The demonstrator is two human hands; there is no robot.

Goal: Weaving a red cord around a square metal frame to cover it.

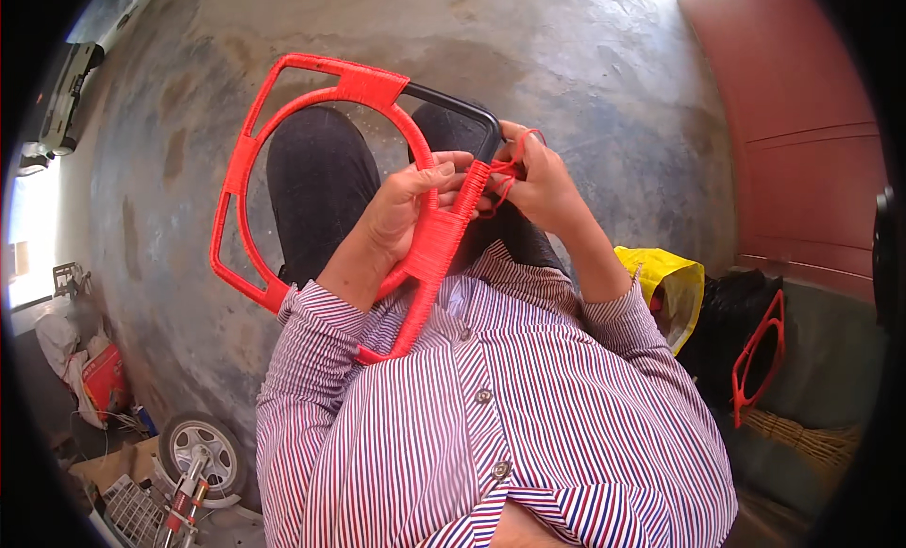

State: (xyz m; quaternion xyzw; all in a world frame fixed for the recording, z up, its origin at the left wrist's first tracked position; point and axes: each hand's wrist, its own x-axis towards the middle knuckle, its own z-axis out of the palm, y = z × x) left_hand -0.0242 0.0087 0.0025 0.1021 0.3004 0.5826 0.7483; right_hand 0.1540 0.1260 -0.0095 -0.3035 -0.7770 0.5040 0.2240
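Observation:
A square frame with a ring inside it (439,241) lies tilted across my lap, mostly wrapped in tight red cord. Bare black bar (460,105) shows at its far right corner. My left hand (401,206) reaches through the ring and grips the frame, its thumb on the ring and fingers toward the right side bar. Just right of that corner, my right hand (545,185) is closed on loose red cord (507,170), which loops around its fingers and runs to where the wrapping ends. Some of my fingertips are hidden behind the bar.
At the right stand a yellow bag (668,274), a black plastic bag (722,312) and another red-wrapped frame (761,359) by a wicker piece (797,437). A wheel (203,454) and a red box (104,383) sit lower left. Concrete floor (585,57) extends ahead.

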